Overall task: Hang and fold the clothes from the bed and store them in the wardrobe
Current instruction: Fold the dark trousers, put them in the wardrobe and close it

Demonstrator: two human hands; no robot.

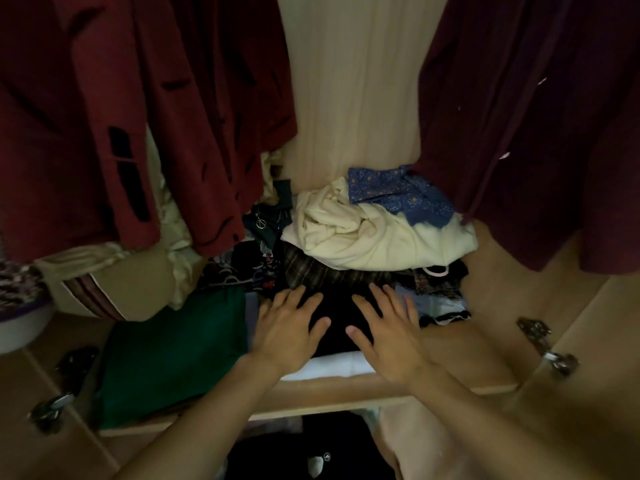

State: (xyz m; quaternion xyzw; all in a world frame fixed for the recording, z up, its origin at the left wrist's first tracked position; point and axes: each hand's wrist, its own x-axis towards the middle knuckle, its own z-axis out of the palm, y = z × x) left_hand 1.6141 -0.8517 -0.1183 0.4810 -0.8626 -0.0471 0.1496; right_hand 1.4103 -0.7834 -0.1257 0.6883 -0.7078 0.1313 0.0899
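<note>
Both forearms come in from the bottom edge, and they end in two flat hands on a folded black garment (334, 323) that lies at the front of the light wooden wardrobe shelf (381, 389). From the left side first: a folded dark green cloth (173, 355) lies on the same shelf, just beside the black piece, and above it hang two dark red jackets (121, 116). Next comes the left hand (289, 332), with its fingers spread and the palm down on the left half of the black garment; it grips nothing. The right hand (389, 336) is spread in the same way on the right half, also with nothing pinched. So the garment lies directly under both hands, between the two thumbs, and no hand is nearer than the other. Its long axis seems to run from the front edge toward the back wall, but the dark cloth hides its real outline. I judge that the hands are pressing or sliding it into place, and a push would go straight back. There the room is small: a loose cream-white garment (381, 237) with a crumpled blue flowered cloth (398, 192) on top is heaped right behind, touching a dark checked fabric (318, 275) at the fingertips. On the right a dark maroon hanging garment (536, 116) closes this side, and bare shelf shows below it.
</note>
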